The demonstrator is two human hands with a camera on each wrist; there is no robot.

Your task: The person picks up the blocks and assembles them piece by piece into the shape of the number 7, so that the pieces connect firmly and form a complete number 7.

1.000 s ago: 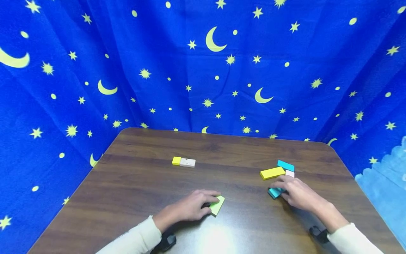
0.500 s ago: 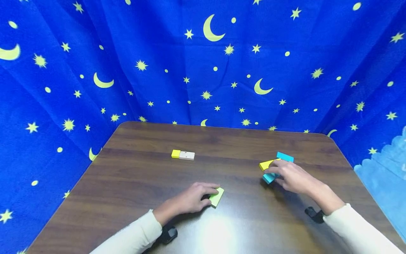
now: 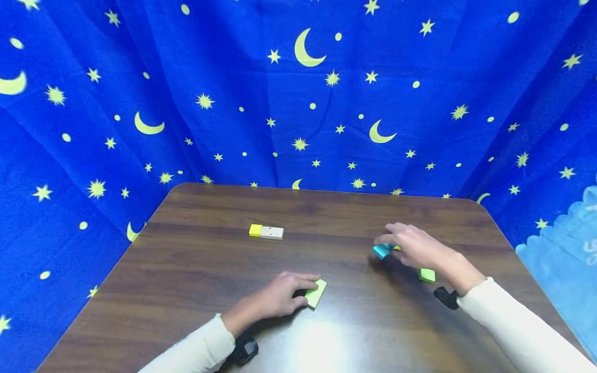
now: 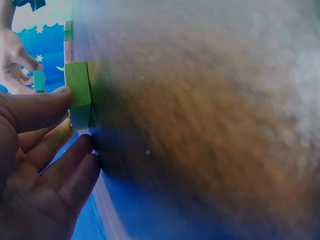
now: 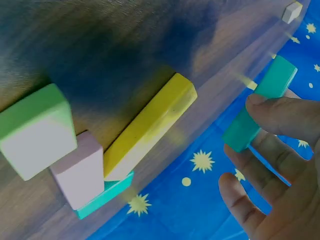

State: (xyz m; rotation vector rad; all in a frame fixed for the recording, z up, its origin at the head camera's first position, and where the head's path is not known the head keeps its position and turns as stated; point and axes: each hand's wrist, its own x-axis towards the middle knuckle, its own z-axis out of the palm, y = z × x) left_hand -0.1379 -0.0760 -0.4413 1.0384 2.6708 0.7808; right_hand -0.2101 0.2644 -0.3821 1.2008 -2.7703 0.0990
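Observation:
My left hand holds a light green block that lies flat on the table; in the left wrist view the thumb is on one side of this green block and fingers are near the other. Over the table's right side, my right hand pinches a turquoise block between thumb and fingers. The right wrist view shows that turquoise block lifted off the table. Near it lie a long yellow block, a pale pink block, a second turquoise block and a green block.
Farther back on the wooden table, a small yellow block touches a whitish block. A blue curtain with moons and stars hangs behind the table's far edge and along its sides.
My right hand has lifted the turquoise block and carried it away and to the left, over the yellow block. A green block now shows beside the right wrist. The left hand stays on its block.

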